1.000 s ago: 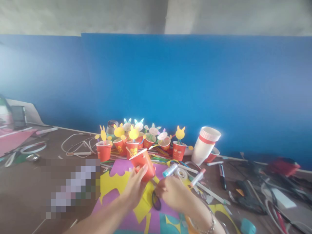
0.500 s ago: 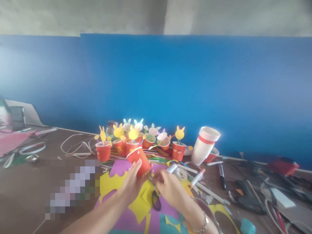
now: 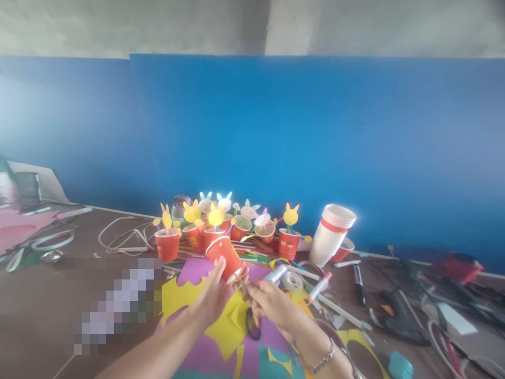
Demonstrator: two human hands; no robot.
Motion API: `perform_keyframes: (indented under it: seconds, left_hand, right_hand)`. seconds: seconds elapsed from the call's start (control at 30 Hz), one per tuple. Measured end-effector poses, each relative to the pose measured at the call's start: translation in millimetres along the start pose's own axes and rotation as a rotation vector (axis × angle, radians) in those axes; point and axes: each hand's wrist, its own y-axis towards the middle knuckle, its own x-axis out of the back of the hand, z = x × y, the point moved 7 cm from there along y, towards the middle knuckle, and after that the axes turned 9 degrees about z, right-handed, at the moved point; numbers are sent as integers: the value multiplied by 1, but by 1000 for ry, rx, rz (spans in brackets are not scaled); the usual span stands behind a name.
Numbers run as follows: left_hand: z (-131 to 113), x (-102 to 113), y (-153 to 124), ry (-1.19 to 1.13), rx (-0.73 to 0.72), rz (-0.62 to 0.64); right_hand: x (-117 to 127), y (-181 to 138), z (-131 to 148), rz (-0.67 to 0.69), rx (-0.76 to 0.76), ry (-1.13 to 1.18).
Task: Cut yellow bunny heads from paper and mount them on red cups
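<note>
My left hand is wrapped round a red paper cup, tilted with its bottom up and to the left. My right hand is pinched on a thin stick at the cup's mouth, and a pair of black-handled scissors hangs under that hand. Both hands hover over yellow and purple cut paper sheets. Behind them stands a row of red cups with paper bunny toppers.
A leaning stack of white cups stands to the right of the row. Glue sticks and markers, tape rolls, straws, white cables and black tools litter the brown table. A blue wall runs behind.
The cup has been raised and turned a little more bottom-up. My right hand has lifted from the table toward the cup's mouth, pinching the stick.
</note>
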Motion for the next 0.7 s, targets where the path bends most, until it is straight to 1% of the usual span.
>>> perform_keyframes:
  seconds: [0.07,0.13,0.2,0.27,0.3,0.37,0.5,0.57,0.63,0.7]
  left_hand:
    - [2,3,1,6,0,16]
    - [3,5,1,17,-4,26]
    - [4,8,2,32,2,22]
    - [5,8,1,56,6,16]
    - [4,8,0,69,6,15]
    - [3,6,0,100,4,26]
    - [3,3,-1,113,-6,52]
    - [4,4,-1,112,-18,45]
    - [5,6,-2,131,-35,27]
    - [4,5,-3,163,-51,24]
  right_hand:
    - [-1,0,0,19,-26,34]
    - [2,-1,4,-31,27,-85]
    - [9,-5,12,-178,127,-337]
    - [13,-10,19,-332,182,-625]
    - [14,-12,21,-384,174,-742]
    - [14,-14,22,-433,135,-898]
    - [10,-13,24,-420,66,-1036]
    - [7,-11,24,-400,41,-1069]
    - [5,-10,22,-373,36,-1023]
    - [4,-7,17,-316,50,-865]
